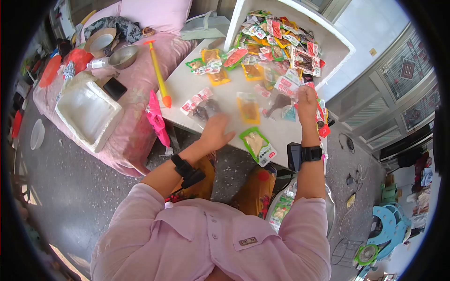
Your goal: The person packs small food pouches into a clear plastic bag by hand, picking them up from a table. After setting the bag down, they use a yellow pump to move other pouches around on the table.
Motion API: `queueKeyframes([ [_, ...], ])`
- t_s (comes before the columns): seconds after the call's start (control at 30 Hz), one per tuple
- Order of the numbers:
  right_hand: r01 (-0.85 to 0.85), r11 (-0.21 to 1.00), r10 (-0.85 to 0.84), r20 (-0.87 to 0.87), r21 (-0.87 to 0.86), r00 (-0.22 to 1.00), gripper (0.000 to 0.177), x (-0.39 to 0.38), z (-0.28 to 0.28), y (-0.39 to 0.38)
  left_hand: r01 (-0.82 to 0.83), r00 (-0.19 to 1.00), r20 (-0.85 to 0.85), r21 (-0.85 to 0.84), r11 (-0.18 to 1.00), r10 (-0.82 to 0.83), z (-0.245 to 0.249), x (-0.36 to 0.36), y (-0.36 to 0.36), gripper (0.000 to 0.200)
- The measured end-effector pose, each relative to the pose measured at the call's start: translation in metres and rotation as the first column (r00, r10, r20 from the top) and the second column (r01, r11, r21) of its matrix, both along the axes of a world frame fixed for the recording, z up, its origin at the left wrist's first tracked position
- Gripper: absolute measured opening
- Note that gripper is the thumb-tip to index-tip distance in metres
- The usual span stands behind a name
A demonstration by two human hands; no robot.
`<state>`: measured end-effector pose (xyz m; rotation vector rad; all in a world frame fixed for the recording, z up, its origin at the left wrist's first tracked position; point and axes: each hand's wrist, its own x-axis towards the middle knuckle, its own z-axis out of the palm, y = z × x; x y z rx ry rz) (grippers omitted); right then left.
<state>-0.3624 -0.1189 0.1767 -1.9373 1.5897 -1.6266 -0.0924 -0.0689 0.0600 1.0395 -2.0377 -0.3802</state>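
My left hand (pixel 216 132) is lying palm down at the near edge of the white table (pixel 187 84), fingers (pixel 228 136) loosely spread and gripping nothing. It is sitting between the dark snack packet (pixel 202 110) just beyond my knuckles and the orange packet (pixel 248 110) to its right. I cannot tell whether it is touching either one.

My right hand (pixel 307 99) is reaching further in, back turned up and fingers drawn close together over the packets at the table's right edge. It is sitting just beside the pink-labelled packet (pixel 286 86) and a brown drumstick packet (pixel 277 103). The fingertips are hidden, so I cannot tell whether they are pinching anything.

The green-edged packet (pixel 258 146) is lying between my forearms, right at the near edge. The bare white strip around my left hand is giving the only open room. Farther back, the heap of packets (pixel 276 37) is crowding the surface, spilling up against a white raised panel (pixel 233 23).

A yellow toy pump (pixel 158 75) is lying along the table's left edge, with a pink plastic piece (pixel 157 118) hanging just below it. Well to the left, a white foam box (pixel 89 112) and a metal bowl (pixel 123 56) are resting on pink bedding (pixel 140 89).
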Motion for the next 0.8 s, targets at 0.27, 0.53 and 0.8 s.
queueKeyframes([
  [0.27,-0.405,0.891,0.357,0.239,0.203,0.903,0.012,0.062,0.009,0.066,0.460,0.792,-0.584,0.381,0.802,-0.177,0.055,-0.025,0.015,0.049],
  [0.53,-0.365,0.869,0.017,0.718,0.333,0.696,0.027,0.071,-0.066,0.122,0.761,0.605,-0.796,0.572,0.306,-0.019,0.032,-0.030,0.056,0.025],
  [0.8,-0.620,0.767,0.048,0.949,0.164,0.311,0.023,0.086,-0.112,0.184,0.702,0.519,-0.795,0.606,0.373,0.314,0.014,-0.052,0.058,0.026],
])
